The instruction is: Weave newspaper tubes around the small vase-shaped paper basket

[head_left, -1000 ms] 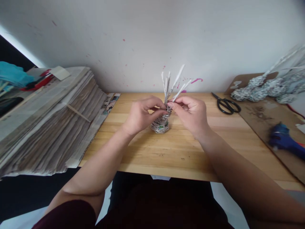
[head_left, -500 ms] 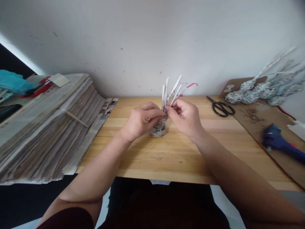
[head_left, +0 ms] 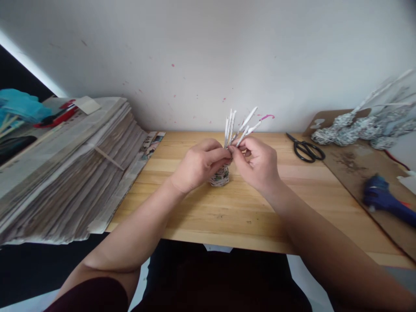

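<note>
A small woven piece of rolled newspaper [head_left: 220, 178] stands on the wooden table, its rounded base showing below my hands. Several white paper tubes [head_left: 231, 125] stick up from its top and fan out to the right. My left hand [head_left: 204, 164] is closed around the upper left of the weave, fingers pinched at the neck. From the right, my right hand [head_left: 256, 159] pinches the foot of the paper tubes with thumb and forefinger. The fingers hide most of the neck, so the exact strand between them cannot be made out.
Black-handled scissors [head_left: 307, 150] lie right of my hands. Farther right are several finished woven paper pieces [head_left: 344, 128] and a blue glue gun [head_left: 386, 199] on a brown board [head_left: 349, 162]. A tall newspaper stack [head_left: 78, 182] fills the left side. A wall [head_left: 208, 60] rises behind.
The whole view has shifted slightly, so things sit a little farther right. Both hands keep their pinch on the woven piece; the tubes look slightly more spread.
</note>
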Tool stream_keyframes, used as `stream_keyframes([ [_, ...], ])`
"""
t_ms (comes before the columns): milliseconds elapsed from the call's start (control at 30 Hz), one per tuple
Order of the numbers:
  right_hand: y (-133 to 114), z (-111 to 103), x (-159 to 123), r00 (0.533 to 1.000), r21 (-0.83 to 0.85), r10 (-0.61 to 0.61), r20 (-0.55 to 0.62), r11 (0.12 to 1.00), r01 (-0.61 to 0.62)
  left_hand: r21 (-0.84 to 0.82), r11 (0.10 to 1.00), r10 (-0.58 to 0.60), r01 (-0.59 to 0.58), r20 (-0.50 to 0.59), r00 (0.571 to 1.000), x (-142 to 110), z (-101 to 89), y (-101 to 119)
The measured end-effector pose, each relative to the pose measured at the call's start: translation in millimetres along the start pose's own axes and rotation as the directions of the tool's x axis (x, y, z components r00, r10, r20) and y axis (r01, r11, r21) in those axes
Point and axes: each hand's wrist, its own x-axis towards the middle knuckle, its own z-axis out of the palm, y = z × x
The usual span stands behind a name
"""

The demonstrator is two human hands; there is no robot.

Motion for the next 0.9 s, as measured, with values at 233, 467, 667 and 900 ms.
stream_keyframes([
  [233,1.3,0.8,0.0,0.997,0.072,0.078,0.023,0.994,-0.080,-0.129,0.987,-0.093,0.096,0.030,0.995,2.5,-0.4,2.9],
  [467,2.0,-0.4,-0.4,0.980,0.146,0.187,0.066,0.970,-0.195,-0.528,0.672,-0.525,0.519,0.155,0.837,6.4,-2.7,-0.1],
  [667,-2.6,0.3,-1.2,0.980,0.123,0.190,0.063,0.973,-0.196,-0.490,0.654,-0.539,0.576,0.231,0.810,8.2,-6.8,2.1],
  [900,-10.5,-0.9,-0.8,0.995,0.127,0.089,0.050,0.987,-0.095,-0.451,0.718,-0.527,0.530,0.146,0.837,7.5,-3.1,3.5],
])
